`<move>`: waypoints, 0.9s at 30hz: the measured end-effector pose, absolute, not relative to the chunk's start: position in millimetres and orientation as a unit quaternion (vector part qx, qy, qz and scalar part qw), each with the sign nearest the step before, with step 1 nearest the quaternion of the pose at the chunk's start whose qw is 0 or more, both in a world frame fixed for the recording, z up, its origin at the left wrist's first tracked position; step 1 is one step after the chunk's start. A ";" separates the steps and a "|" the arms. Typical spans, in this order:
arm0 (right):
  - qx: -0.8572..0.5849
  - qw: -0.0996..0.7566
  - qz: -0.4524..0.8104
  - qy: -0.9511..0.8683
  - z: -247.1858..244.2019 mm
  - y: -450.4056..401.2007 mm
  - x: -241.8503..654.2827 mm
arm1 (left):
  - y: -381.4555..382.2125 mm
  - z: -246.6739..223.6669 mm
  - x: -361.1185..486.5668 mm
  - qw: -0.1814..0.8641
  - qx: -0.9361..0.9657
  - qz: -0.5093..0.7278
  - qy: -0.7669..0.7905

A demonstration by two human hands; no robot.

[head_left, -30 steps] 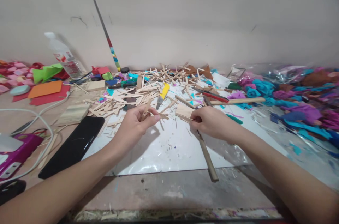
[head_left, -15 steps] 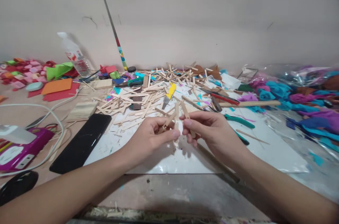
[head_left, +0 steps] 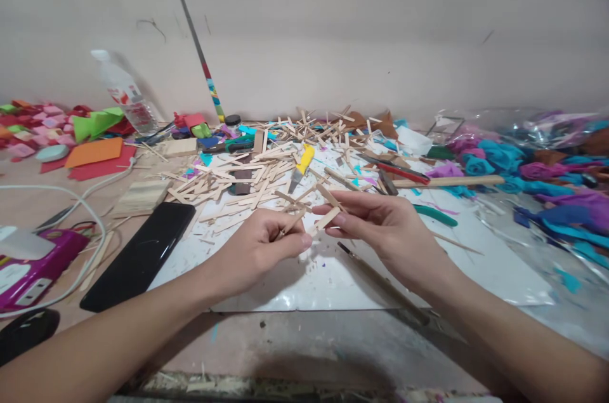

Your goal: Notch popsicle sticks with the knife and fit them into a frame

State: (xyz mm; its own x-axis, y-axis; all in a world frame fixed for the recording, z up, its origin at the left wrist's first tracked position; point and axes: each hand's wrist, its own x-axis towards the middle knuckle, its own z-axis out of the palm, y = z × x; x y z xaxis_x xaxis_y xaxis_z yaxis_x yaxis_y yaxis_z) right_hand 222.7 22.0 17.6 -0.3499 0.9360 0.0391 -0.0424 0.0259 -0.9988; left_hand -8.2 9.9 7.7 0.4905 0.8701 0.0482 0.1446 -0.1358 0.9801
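Both hands meet over the middle of a white sheet [head_left: 290,285] on the surface [head_left: 304,339]. The left hand [head_left: 273,244] pinches a thin wooden strip [head_left: 294,221] between thumb and fingers. The right hand [head_left: 380,219] grips a second wooden strip [head_left: 328,197] with its fingertips, while a paler wooden strip [head_left: 326,219] slants between the two hands; which of them bears it, I cannot tell. A dark-tipped rod [head_left: 387,287] lies on the near side, just beneath the right wrist. Beyond the hands, a yellow-handled blade [head_left: 307,157] rests beside a loose heap of wooden sticks [head_left: 271,176]. A green handle [head_left: 436,215] shows to the right of the right hand. Over on the left lie a black phone [head_left: 137,257] and a wooden block [head_left: 141,198].
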 end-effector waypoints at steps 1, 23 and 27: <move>-0.390 0.420 0.569 -0.590 17.1 21.8 222.7 | 10.3 8.4 -8.1 0.538 0.676 0.335 0.376; -0.350 0.372 0.688 -0.516 11.6 22.8 221.7 | 13.8 -0.6 -3.6 0.469 0.708 0.366 0.380; -0.306 0.314 0.766 -0.470 8.3 27.1 225.7 | 13.8 -2.7 -4.3 0.477 0.713 0.365 0.362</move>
State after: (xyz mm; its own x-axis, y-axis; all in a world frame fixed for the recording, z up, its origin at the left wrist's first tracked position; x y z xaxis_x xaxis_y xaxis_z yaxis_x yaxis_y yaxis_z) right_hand 225.7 27.1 8.3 -0.6155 0.7689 -0.1731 -0.1951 -0.3614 -0.9118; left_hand -4.3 13.8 -2.7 0.4718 0.8643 0.1741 0.1677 -0.2819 0.9447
